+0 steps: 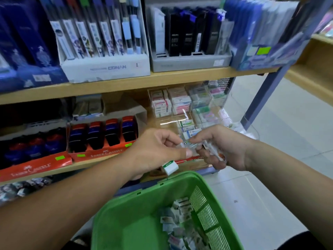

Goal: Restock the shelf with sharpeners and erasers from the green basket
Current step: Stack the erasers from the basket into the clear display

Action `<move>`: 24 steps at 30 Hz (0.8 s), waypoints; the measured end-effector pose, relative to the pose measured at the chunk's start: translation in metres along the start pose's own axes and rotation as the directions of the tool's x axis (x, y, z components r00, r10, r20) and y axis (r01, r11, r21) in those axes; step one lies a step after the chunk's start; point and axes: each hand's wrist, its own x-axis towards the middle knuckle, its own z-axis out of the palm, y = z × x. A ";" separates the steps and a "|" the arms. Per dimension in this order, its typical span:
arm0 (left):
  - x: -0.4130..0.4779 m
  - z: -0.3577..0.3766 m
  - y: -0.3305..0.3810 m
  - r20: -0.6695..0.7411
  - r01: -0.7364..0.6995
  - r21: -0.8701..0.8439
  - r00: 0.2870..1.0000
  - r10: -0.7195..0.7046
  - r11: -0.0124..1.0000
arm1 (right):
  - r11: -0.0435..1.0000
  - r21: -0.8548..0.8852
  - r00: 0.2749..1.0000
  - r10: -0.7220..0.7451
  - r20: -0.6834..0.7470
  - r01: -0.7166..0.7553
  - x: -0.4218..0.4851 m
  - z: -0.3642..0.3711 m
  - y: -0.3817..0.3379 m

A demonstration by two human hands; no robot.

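Note:
A green basket (140,204) sits low in front of me with several small erasers (182,219) piled in its right corner. My left hand (158,150) pinches a small clear-wrapped item (187,146) between thumb and forefinger, and a white eraser with a green band (170,167) pokes out under its palm. My right hand (219,147) meets it at the same item and grips a bundle of small wrapped pieces (214,152) in its curled fingers. Both hands hover before the clear eraser bins (189,105) on the lower shelf.
Red Faber-Castell trays of sharpeners (102,136) fill the lower shelf (86,165) at left. The upper shelf (126,82) carries pen and lead boxes. A blue shelf post (266,91) stands at right, with tiled floor (279,141) beyond it.

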 end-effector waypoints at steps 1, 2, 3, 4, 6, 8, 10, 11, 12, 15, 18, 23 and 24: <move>0.003 0.001 0.001 -0.002 0.004 0.011 1.000 -0.004 1.000 | 1.000 -0.007 1.000 -0.001 -0.001 0.001 0.001 -0.004 0.000; 0.005 0.003 0.002 -0.009 0.003 0.027 1.000 -0.003 1.000 | 1.000 -0.010 1.000 0.001 -0.004 -0.001 0.001 -0.008 0.000; 0.008 0.004 0.003 -0.016 -0.003 0.040 1.000 0.003 0.999 | 1.000 -0.011 1.000 0.000 -0.007 0.000 0.000 -0.013 0.000; 0.011 0.006 0.004 -0.027 -0.013 0.049 1.000 0.014 0.999 | 1.000 -0.016 1.000 -0.006 -0.015 0.006 0.000 -0.017 0.001; 0.017 0.010 0.008 -0.046 -0.050 0.064 0.998 0.053 0.997 | 0.999 -0.027 0.999 -0.030 -0.045 0.029 -0.003 -0.026 0.001; 0.022 0.013 0.014 -0.061 -0.100 0.095 0.993 0.106 0.991 | 0.997 -0.025 0.992 -0.076 -0.099 0.074 -0.008 -0.034 0.000; 0.029 0.015 0.021 -0.075 -0.142 0.152 0.985 0.155 0.978 | 0.990 0.005 0.973 -0.136 -0.187 0.139 -0.011 -0.043 0.001; 0.033 0.015 0.025 -0.079 -0.149 0.182 0.983 0.166 0.972 | 0.984 0.023 0.954 -0.164 -0.250 0.175 -0.011 -0.047 0.001; 0.038 0.015 0.029 -0.080 -0.147 0.207 0.983 0.167 0.967 | 0.976 0.039 0.928 -0.191 -0.319 0.215 -0.011 -0.052 0.002; 0.060 0.015 0.036 -0.102 -0.105 0.244 0.986 0.133 0.964 | 0.937 0.069 0.807 -0.257 -0.532 0.344 -0.006 -0.065 0.005; 0.095 0.018 0.040 -0.167 -0.086 0.356 0.974 0.154 0.931 | 0.898 0.105 0.717 -0.266 -0.645 0.427 0.003 -0.075 0.006; 0.153 0.028 0.052 -0.220 -0.019 0.503 0.964 0.149 0.864 | 0.841 0.187 0.658 -0.237 -0.715 0.507 0.018 -0.090 0.009; 0.161 0.031 0.054 -0.208 0.013 0.526 0.972 0.114 0.850 | 0.832 0.207 0.656 -0.226 -0.720 0.514 0.020 -0.092 0.011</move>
